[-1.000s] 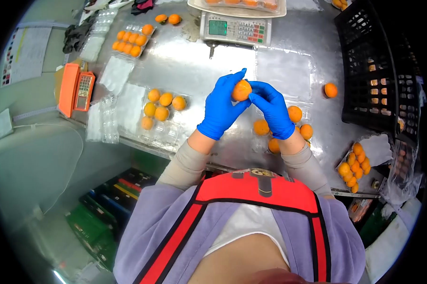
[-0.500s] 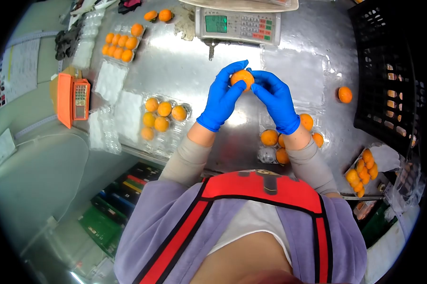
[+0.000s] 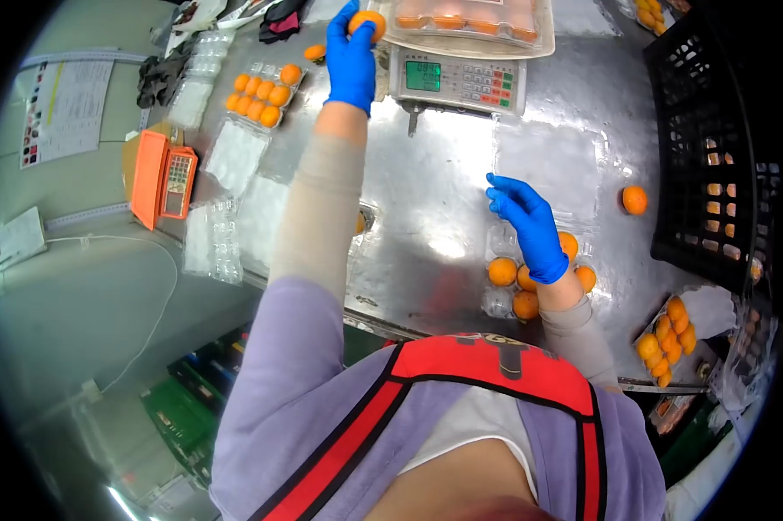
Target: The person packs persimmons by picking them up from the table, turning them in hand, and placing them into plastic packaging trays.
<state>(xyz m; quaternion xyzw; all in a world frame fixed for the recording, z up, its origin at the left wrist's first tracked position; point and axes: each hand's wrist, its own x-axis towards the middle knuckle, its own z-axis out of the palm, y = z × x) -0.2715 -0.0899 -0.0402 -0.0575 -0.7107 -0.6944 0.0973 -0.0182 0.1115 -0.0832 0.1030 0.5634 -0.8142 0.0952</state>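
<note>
My left hand [image 3: 351, 61], in a blue glove, reaches to the far side of the table, left of the scale. Its fingers are closed around a round orange-coloured fruit [image 3: 368, 27]. Another such fruit [image 3: 314, 52] lies just left of that hand. My right hand [image 3: 528, 224], also gloved in blue, is held over the near right of the table with its fingers apart and nothing in them. Beneath and around its wrist is a clear plastic tray [image 3: 498, 303] with several fruits [image 3: 502, 271], partly hidden by the hand and forearm.
A digital scale [image 3: 457, 80] carries a packed fruit box [image 3: 465, 21]. A black crate [image 3: 700, 148] stands at the right, near a loose fruit [image 3: 634, 201]. Filled packs [image 3: 262, 95] [image 3: 667, 340] lie left and right. An orange calculator [image 3: 164, 181] is at the left edge.
My hands have parted from around one fruit. The left moved forward and left, and now grips a fruit beside the scale; the right drew back slightly and opened. The camera view shifted.
</note>
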